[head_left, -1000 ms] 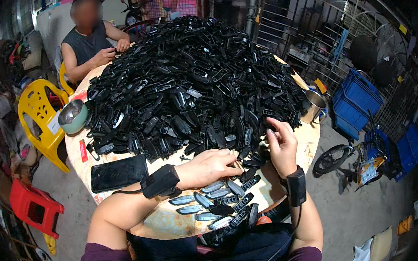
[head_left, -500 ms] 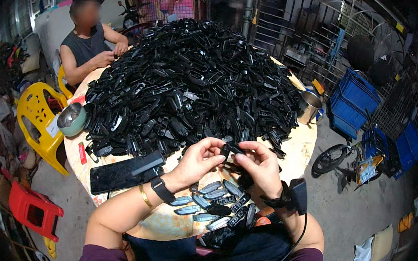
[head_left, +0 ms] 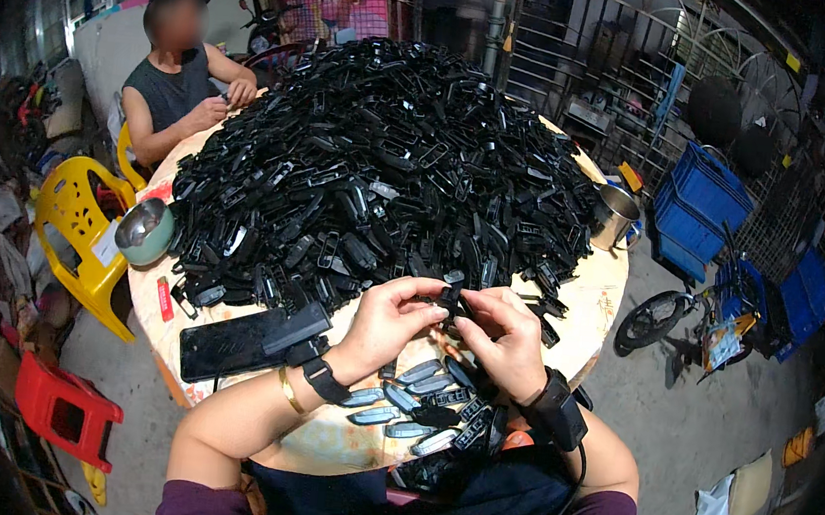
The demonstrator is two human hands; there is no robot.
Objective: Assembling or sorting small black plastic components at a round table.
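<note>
Small brown characters [head_left: 608, 302] stand on the worktop [head_left: 325, 446] at the right-centre of the frame. Left of centre, a red strip [head_left: 165, 299] bears pale print too small to read. A white label [head_left: 107, 244], its print unreadable, is on the yellow chair [head_left: 101, 277] at the left.

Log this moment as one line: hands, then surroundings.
left hand: holds small black part; right hand: holds it too; nearside: grey pieces; beyond: black pile; rest: green bowl, metal mug

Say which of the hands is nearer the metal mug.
Right. The right hand is below and left of the metal mug in the picture; the left hand is also below, but farther left.
</note>
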